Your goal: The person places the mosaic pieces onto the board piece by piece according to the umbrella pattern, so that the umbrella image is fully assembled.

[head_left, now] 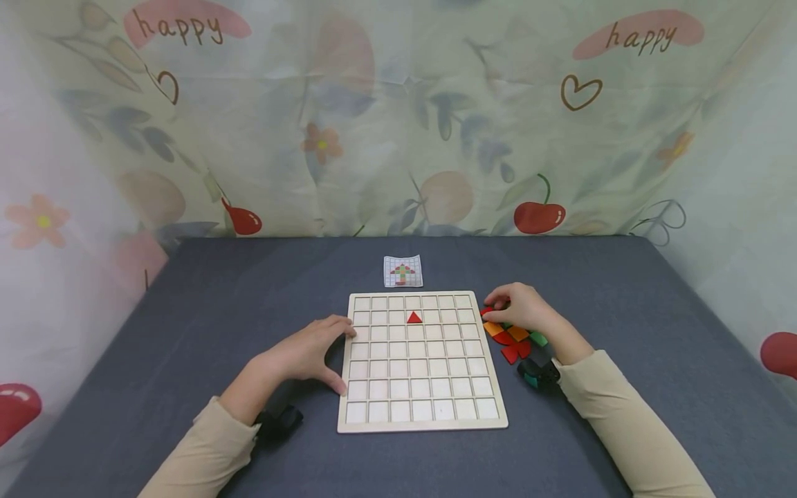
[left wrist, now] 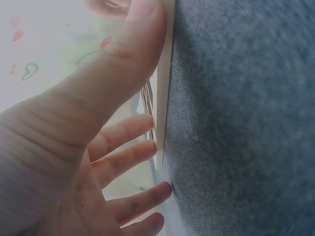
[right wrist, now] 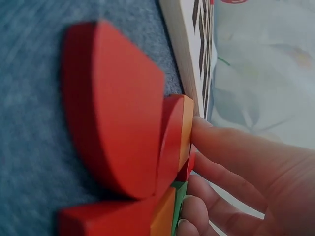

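Observation:
A wooden grid board [head_left: 426, 364] lies flat on the table, a red triangle [head_left: 414, 317] in one cell of its second row. With fingers and thumb spread, my left hand [head_left: 305, 351] touches the board's left edge; in the left wrist view the thumb [left wrist: 142, 44] rests against that edge. At the board's right side, my right hand [head_left: 521, 307] bends over a cluster of coloured blocks and pinches a small red block [right wrist: 187, 166] between thumb and fingers. Nearest the right wrist camera lies a red curved-edge block [right wrist: 125, 113], untouched.
Beyond the board's far edge lies a small pattern card [head_left: 402, 271] with a coloured figure on a grid. Orange [head_left: 518, 333], green [head_left: 538, 338] and several red pieces [head_left: 509, 354] lie close together on the dark table. A printed cloth [head_left: 398, 138] hangs behind.

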`<state>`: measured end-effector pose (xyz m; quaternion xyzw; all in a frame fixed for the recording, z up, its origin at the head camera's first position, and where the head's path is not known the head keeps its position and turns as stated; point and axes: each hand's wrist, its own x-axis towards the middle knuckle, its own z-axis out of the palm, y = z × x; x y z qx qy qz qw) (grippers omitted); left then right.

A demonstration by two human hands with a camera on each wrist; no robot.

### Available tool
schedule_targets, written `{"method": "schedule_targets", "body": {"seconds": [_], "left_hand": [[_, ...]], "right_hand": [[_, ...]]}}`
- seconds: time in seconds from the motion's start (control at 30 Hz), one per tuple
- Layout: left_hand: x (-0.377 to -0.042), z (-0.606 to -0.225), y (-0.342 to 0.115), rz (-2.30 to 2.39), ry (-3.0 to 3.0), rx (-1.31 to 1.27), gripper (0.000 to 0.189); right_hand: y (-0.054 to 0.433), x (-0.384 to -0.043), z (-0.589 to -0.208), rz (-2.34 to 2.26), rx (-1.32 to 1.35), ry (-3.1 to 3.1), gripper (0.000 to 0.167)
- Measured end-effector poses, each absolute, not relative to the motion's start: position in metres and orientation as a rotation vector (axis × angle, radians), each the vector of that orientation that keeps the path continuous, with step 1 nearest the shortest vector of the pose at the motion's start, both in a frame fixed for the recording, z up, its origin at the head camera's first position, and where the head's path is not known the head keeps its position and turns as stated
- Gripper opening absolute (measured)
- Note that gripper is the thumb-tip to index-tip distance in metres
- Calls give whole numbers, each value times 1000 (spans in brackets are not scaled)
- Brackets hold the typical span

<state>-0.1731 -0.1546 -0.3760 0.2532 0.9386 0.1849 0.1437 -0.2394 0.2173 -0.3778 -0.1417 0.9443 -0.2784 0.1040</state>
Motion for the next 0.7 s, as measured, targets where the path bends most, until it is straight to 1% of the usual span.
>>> {"method": "schedule_targets", "body": {"seconds": [0.47, 0.7], "left_hand": [[-173, -376, -155, 534, 2698, 717, 86], [-173, -376, -155, 533, 2697, 721, 85]], "right_hand": [[213, -237, -379, -758, -459, 2859, 16], [215, -237, -379, -738, -476, 2880, 17]]}}
